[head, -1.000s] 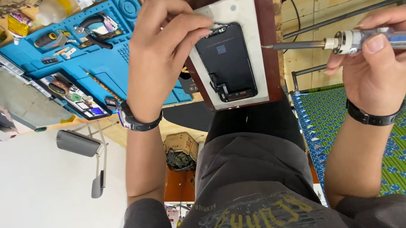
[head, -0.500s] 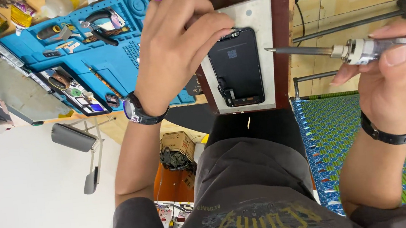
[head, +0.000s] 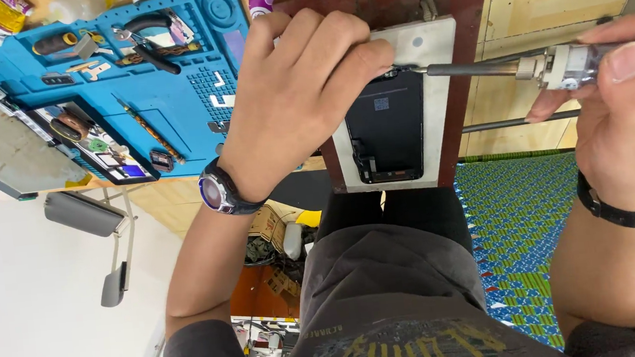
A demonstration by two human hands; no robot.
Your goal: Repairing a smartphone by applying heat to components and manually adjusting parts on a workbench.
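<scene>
A: Blue silicone repair mat [head: 170, 99] is noted at far left, with pliers [head: 151, 41] and small parts lying in its compartments, well apart from the work.

B: Left hand?

A: The left hand [head: 301, 87], a wristwatch [head: 219, 189] on its wrist, is laid over the upper left of the white backing plate [head: 436, 43]. Its fingers are curled and pressed together at the top edge of the black phone display assembly [head: 390, 129]. Whether something small is pinched under the fingertips cannot be told.

B: Position of the display?

A: It lies flat in the plate, which rests on a dark red board [head: 393, 0] above the lap.

B: And to the right?

A: A precision screwdriver [head: 470, 69] is held level. Its tip is brought to the display's top edge, just beside the left fingertips. The right hand [head: 630, 117] is closed round the clear handle, with thumb and forefinger on top.

B: Step judged?

A: The tip is being seated at a fastener or clip on the top edge, though the fastener itself is hidden.

B: Requirement for the next move?

A: The display must be kept pinned by the left hand. The tip must be kept square to the point of contact under light pressure, since a slip would run it across the glass.
</scene>
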